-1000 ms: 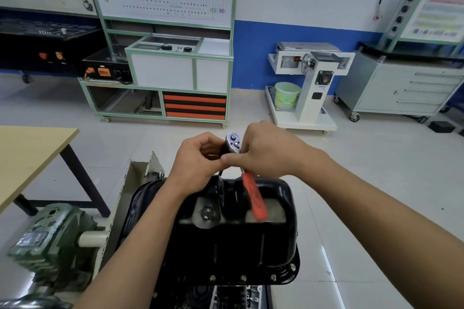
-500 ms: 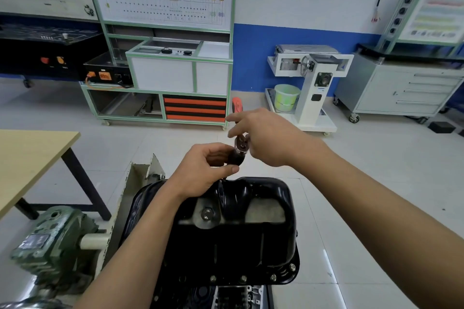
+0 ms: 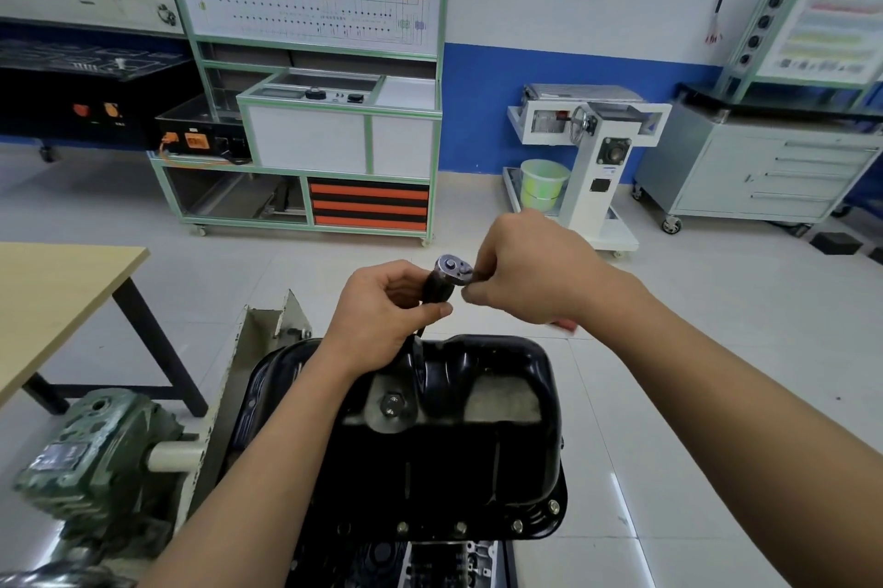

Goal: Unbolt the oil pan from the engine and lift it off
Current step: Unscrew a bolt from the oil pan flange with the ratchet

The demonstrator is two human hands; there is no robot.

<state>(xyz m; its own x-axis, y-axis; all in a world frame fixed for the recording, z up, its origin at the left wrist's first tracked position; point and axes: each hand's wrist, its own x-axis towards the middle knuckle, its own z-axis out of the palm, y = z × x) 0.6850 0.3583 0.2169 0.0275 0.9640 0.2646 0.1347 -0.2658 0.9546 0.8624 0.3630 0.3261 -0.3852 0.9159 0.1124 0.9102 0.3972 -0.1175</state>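
Oil pan: sits black on the engine, directly below both hands, with the near-flange bolts in place. Above its far rim: ratchet, shaft pointing steeply down toward that rim, handle out to the right. Pinched just under the head by the left hand, the nearer one; gripped at the handle by the right hand, curled tight. Probably working a far-side bolt.

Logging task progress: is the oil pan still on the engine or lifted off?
Still on. The oil pan sits on the engine, bolts in its near flange; the left hand and right hand grip a ratchet above it.
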